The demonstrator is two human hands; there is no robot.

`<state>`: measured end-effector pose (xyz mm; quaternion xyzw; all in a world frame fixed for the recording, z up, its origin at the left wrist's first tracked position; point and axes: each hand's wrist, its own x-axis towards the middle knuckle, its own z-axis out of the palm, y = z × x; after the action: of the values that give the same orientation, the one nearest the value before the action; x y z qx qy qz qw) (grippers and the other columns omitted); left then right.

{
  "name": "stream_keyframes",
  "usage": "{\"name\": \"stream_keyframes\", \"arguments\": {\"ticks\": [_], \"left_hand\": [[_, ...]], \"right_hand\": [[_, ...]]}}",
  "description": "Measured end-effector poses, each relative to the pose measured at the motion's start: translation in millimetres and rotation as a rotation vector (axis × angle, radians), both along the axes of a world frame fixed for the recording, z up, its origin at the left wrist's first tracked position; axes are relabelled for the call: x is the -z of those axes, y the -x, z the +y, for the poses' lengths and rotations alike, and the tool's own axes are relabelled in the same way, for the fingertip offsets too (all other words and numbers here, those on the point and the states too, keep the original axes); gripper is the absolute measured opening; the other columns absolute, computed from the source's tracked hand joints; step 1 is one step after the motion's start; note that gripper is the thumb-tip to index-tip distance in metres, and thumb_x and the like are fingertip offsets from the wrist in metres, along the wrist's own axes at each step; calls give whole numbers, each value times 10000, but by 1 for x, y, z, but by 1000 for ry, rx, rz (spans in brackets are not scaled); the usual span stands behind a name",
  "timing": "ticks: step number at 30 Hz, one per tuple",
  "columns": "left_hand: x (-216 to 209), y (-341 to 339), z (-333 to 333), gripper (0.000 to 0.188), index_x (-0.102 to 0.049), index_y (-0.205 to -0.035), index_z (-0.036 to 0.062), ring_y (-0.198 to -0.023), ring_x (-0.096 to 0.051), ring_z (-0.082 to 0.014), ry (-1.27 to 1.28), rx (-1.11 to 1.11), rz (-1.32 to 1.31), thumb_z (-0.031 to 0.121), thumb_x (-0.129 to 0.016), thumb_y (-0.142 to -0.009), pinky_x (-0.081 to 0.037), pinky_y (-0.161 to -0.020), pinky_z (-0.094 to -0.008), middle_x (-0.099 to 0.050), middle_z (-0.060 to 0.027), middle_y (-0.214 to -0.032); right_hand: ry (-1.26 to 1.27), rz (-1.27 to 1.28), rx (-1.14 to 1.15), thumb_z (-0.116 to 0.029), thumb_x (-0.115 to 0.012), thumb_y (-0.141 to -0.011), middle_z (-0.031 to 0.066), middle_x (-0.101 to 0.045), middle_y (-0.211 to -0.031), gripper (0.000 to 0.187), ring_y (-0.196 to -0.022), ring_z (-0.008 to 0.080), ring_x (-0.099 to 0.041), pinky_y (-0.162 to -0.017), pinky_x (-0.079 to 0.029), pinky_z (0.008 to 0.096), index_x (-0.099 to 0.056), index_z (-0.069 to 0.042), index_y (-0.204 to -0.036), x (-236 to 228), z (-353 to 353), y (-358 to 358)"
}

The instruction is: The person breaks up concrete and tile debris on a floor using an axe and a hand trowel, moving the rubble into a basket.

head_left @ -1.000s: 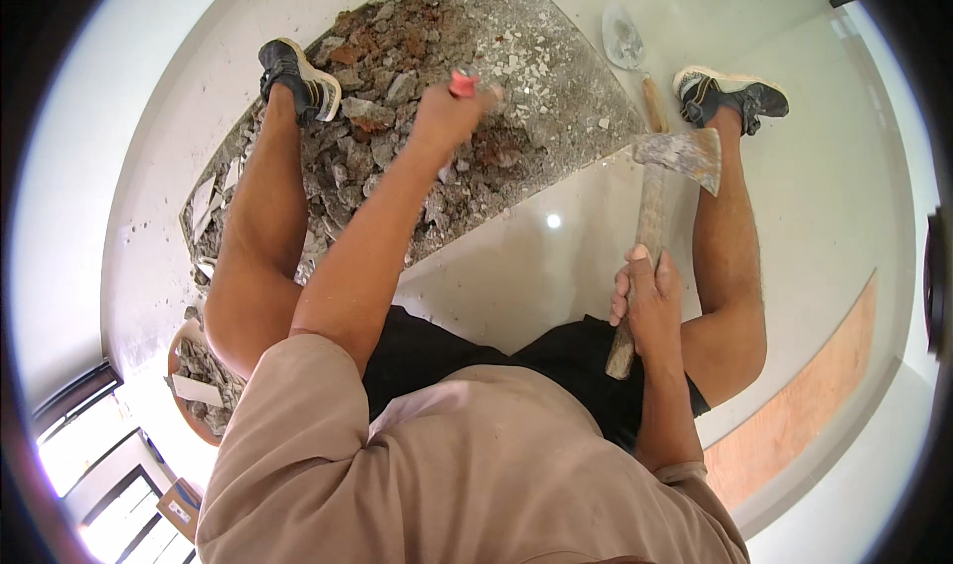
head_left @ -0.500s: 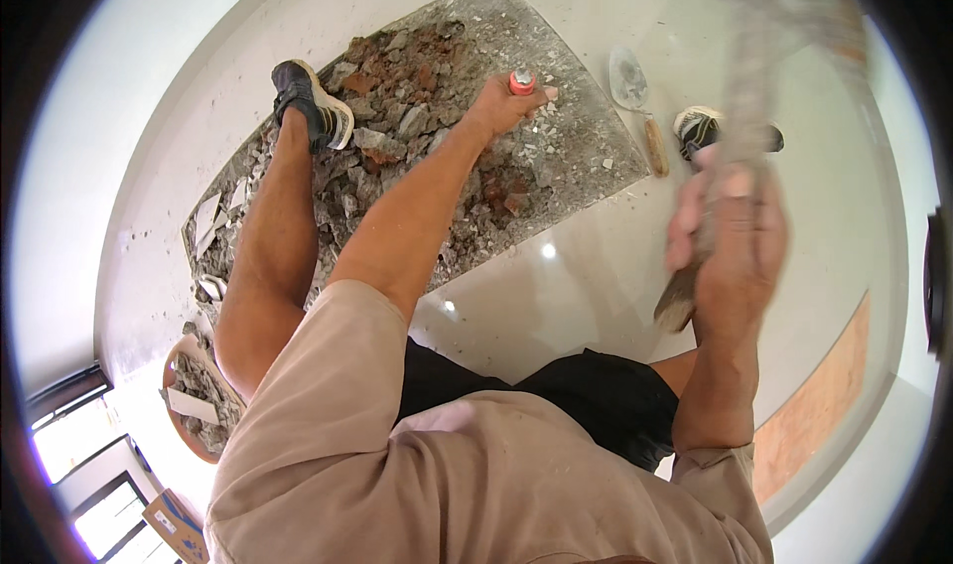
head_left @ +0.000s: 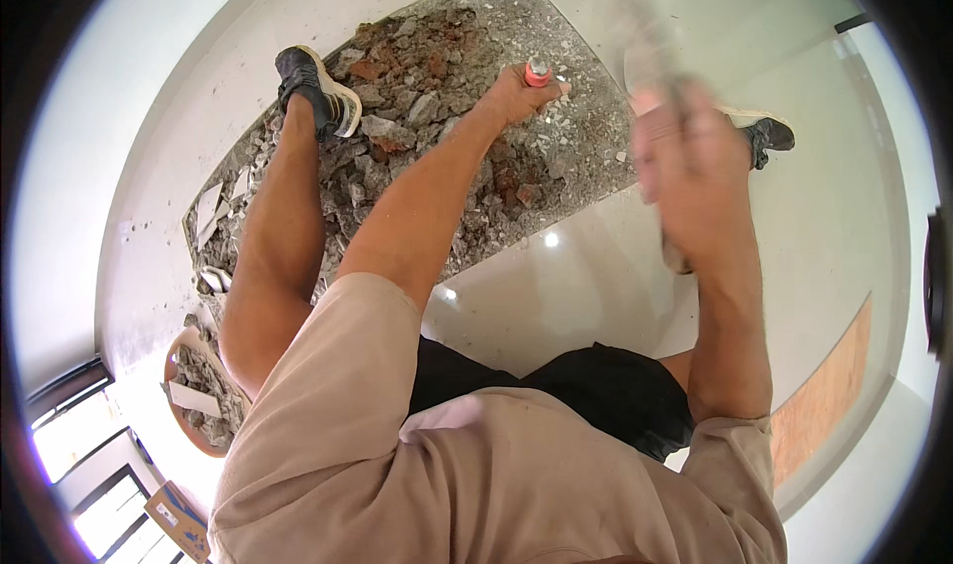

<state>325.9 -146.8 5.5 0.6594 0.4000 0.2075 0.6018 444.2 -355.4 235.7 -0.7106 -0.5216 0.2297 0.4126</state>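
My left hand (head_left: 516, 97) is wrapped round a chisel (head_left: 538, 68) with a red grip, its metal striking end facing up. It is held over a broken-up patch of floor (head_left: 571, 172), where grey mortar and small white chips lie about; the chisel's lower end is hidden. My right hand (head_left: 695, 157) is closed on the handle of a hammer (head_left: 677, 258), raised to the right of the chisel. Motion smears the hammer's upper part, so its head cannot be made out. Its handle end sticks out below my fist.
Loose rubble (head_left: 387, 102) and brick-red lumps spread between my legs. My left shoe (head_left: 310, 87) stands on the patch's edge, my right shoe (head_left: 769, 135) on pale tiles. An orange-rimmed tub (head_left: 177, 420) of debris, a cardboard box (head_left: 177, 517) and a wooden panel (head_left: 822, 390) lie around me.
My right hand and the hammer have swung up and left, nearer the chisel. My left hand keeps its grip, shifted slightly in view. The trowel seen earlier is now mostly hidden behind the right hand and hammer.
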Motion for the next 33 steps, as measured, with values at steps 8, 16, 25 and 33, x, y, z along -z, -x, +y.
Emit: {"name": "stream_keyframes", "arguments": {"ticks": [8, 16, 25, 33], "left_hand": [[-3, 2, 1, 396, -662, -868, 46, -609, -569, -109, 31, 49, -88, 382, -862, -805, -467, -569, -302, -639, -25, -696], [1, -3, 7, 363, -649, -735, 98, -607, -555, -107, 10, 18, 47, 401, -780, -889, -466, -625, -327, -621, -2, -630], [0, -2, -1, 363, -679, -833, 63, -634, -584, -116, -31, 5, 32, 403, -804, -862, -484, -624, -342, -644, -14, -666], [20, -2, 1, 350, -658, -796, 51, -637, -584, -128, -15, 80, 60, 355, -827, -833, -491, -616, -334, -658, -26, -697]], "right_hand": [[-413, -222, -38, -231, -576, -980, 221, -568, -731, 254, -640, 412, -566, -620, -471, 479, -545, 8, -901, 67, 6, -3], [-123, 60, 121, -428, -558, -1018, 99, -627, -710, 446, -583, 245, -592, -586, -494, 399, -585, 12, -945, 1, -7, -22], [72, -488, -112, -383, -624, -968, 256, -651, -796, 409, -661, 436, -614, -644, -502, 490, -549, 18, -934, 91, 13, 0], [-154, 40, 76, -242, -572, -1008, 160, -560, -684, 273, -667, 359, -576, -666, -477, 452, -522, 25, -984, 33, -1, -7]]}}
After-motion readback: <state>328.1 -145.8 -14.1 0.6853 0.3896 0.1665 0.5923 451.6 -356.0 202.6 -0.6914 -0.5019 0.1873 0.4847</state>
